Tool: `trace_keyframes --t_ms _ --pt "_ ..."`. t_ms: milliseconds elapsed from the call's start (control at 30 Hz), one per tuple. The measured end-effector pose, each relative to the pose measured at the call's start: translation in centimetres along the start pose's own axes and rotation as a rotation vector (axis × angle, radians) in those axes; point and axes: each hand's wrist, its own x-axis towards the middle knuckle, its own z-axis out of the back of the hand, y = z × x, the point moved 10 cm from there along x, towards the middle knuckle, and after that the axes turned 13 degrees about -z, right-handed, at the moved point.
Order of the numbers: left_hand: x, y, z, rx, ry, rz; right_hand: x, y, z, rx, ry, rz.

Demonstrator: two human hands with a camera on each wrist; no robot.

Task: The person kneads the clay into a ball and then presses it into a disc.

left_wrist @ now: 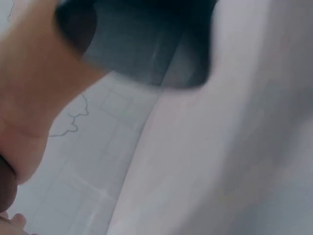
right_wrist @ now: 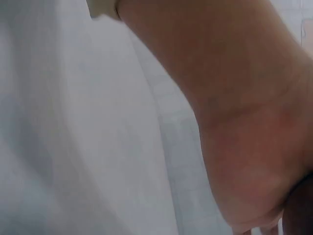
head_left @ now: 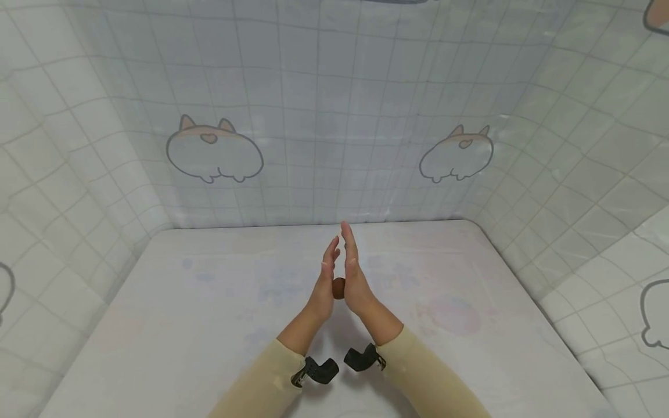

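In the head view, a small brown ball [head_left: 338, 288] sits between my two palms, above the middle of the white table. My left hand [head_left: 323, 289] presses it from the left, with its fingers extended forward and upward. From the other side my right hand [head_left: 357, 285] presses against it, its fingers also straight. The fingertips stand slightly apart. Part of the ball's side is hidden by the palms. Each wrist view catches only a dark edge of the ball, at the lower left in one and the lower right in the other.
The white table [head_left: 198, 325] has faint coloured prints. Behind it hangs a grid-patterned sheet [head_left: 340, 145] with cartoon animals, and similar sheets close both sides. A black wrist camera [head_left: 316, 370] on the left sleeve faces another black camera [head_left: 360, 358] on the right.
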Motion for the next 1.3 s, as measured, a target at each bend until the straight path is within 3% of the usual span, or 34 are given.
trace_keyframes --t_ms 267,567,767,1067,1300 --pt "-0.7 -0.5 -1.0 -0.014 0.038 -0.037 0.9 -1.4 1.2 -0.033 -0.041 -0.04" --pt "-0.4 -2.3 -0.5 -0.025 0.021 -0.151 1.0 -4.4 0.6 0.006 0.033 -0.206" --pt "0.0 -2.7 0.0 -0.04 0.002 -0.159 0.4 -5.2 -0.6 0.01 0.089 -0.246" --pt "0.8 -3.0 0.6 0.023 -0.031 -0.167 -1.0 -4.6 -1.9 -0.011 0.117 -0.19" --pt "1.5 -2.3 1.6 0.1 -0.061 -0.159 -1.5 -2.3 -2.1 -0.009 0.1 -0.028"
